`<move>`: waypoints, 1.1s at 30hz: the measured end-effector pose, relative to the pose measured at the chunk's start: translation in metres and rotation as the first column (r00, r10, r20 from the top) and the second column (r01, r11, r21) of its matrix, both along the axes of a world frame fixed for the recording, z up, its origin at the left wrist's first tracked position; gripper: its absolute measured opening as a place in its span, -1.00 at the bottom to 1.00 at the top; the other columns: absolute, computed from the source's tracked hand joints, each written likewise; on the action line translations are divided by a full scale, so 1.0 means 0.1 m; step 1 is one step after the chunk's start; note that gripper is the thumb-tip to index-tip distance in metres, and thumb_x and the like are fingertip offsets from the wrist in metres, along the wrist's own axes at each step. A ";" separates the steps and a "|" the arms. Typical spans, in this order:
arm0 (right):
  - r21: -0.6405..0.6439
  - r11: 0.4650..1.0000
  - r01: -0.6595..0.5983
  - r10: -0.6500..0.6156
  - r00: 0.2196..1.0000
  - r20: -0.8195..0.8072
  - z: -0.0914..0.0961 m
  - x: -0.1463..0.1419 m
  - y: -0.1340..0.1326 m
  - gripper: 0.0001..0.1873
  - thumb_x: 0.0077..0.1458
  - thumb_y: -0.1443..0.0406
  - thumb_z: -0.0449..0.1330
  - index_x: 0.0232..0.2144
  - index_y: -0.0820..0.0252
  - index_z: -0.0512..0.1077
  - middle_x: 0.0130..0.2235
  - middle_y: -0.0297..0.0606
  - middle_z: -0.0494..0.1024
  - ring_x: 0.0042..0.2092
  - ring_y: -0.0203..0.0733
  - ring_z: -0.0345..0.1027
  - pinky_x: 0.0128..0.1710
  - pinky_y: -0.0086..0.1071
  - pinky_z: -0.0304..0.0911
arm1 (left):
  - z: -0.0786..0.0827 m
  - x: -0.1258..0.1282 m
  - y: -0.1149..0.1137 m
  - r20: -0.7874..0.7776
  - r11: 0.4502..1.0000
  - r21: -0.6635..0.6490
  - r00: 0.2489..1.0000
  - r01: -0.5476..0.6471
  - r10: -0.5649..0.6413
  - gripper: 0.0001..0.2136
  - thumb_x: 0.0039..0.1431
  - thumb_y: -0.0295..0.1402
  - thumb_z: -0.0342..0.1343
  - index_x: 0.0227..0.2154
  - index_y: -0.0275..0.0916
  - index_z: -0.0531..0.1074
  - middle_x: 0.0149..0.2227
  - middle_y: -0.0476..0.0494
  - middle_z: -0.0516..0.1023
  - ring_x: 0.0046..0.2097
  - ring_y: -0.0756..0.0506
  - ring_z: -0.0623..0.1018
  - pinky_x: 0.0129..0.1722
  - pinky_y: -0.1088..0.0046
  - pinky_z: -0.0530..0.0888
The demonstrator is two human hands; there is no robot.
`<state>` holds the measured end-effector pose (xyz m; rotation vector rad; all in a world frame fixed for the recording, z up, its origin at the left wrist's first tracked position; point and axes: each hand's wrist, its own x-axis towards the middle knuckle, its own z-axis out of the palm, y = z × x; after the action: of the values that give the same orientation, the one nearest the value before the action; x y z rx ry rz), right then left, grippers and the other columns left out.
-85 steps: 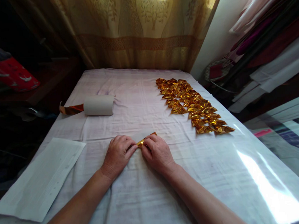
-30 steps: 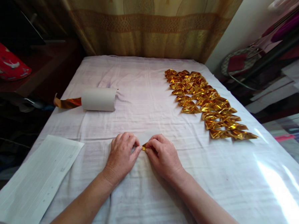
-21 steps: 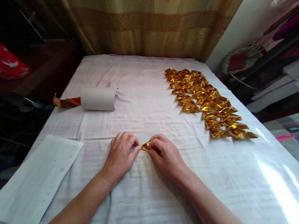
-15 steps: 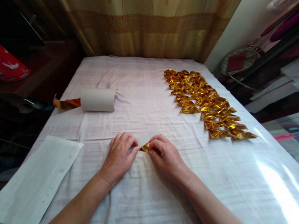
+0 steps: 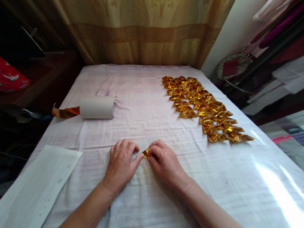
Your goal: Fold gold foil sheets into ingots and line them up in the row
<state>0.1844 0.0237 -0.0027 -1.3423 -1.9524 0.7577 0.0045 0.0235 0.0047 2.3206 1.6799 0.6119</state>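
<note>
My left hand [image 5: 122, 162] and my right hand [image 5: 163, 161] meet at the middle of the table, fingers curled. Between their fingertips they pinch a small piece of gold foil paper [image 5: 145, 152], pressed against the white cloth [image 5: 146, 104]. Only a sliver of the gold foil paper shows; the rest is under my fingers. Several folded gold pieces [image 5: 205, 107] lie in rows to the far right of my hands.
A white paper roll [image 5: 97, 107] with a gold foil tail [image 5: 65, 112] lies at the left. A white sheet [image 5: 31, 191] overhangs the near left edge. A clear plastic film [image 5: 280, 185] covers the right part. A curtain [image 5: 142, 29] hangs behind; clutter stands on both sides.
The gold piece has been folded smaller between my fingertips; less of it shows now. My hands stay in the same spot, while the camera view has tilted slightly.
</note>
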 end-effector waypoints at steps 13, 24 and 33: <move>0.039 0.998 0.055 -0.058 0.996 0.062 0.01 -0.06 -0.04 -0.87 0.14 0.45 0.16 -0.39 0.15 0.43 -0.26 -0.24 0.48 -0.22 -0.15 0.37 -0.18 -0.28 0.27 | 0.02 -0.04 -0.03 0.067 0.974 0.172 0.985 0.148 -0.161 -0.87 0.29 -0.46 0.01 -0.18 -0.17 0.43 -0.19 -0.09 0.50 -0.15 -0.13 0.45 -0.12 0.29 0.34; 0.107 0.989 0.098 -0.083 0.987 -0.137 -0.02 0.06 0.05 -0.80 0.12 0.48 0.06 -0.38 0.14 0.43 -0.20 -0.21 0.51 -0.18 -0.21 0.44 -0.17 -0.35 0.35 | 0.01 -0.02 -0.03 0.010 0.960 0.134 0.969 0.245 -0.249 -0.85 0.31 -0.34 0.10 -0.12 -0.13 0.52 -0.20 -0.06 0.58 -0.15 -0.12 0.46 -0.13 0.27 0.33; 0.219 0.949 -0.229 0.211 0.972 0.104 0.06 0.45 0.21 -0.58 -0.04 0.55 0.07 -0.19 0.09 0.51 -0.06 -0.21 0.56 -0.01 -0.11 0.40 -0.01 -0.16 0.31 | 0.01 -0.04 -0.01 0.029 0.962 0.126 0.968 0.244 -0.249 -0.85 0.28 -0.34 0.14 -0.13 -0.11 0.54 -0.22 -0.04 0.58 -0.17 -0.10 0.47 -0.13 0.28 0.34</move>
<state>0.2289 0.0446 0.0029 -1.0423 -2.2036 0.5654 0.0004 0.0227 0.0055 2.5270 1.3384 0.7249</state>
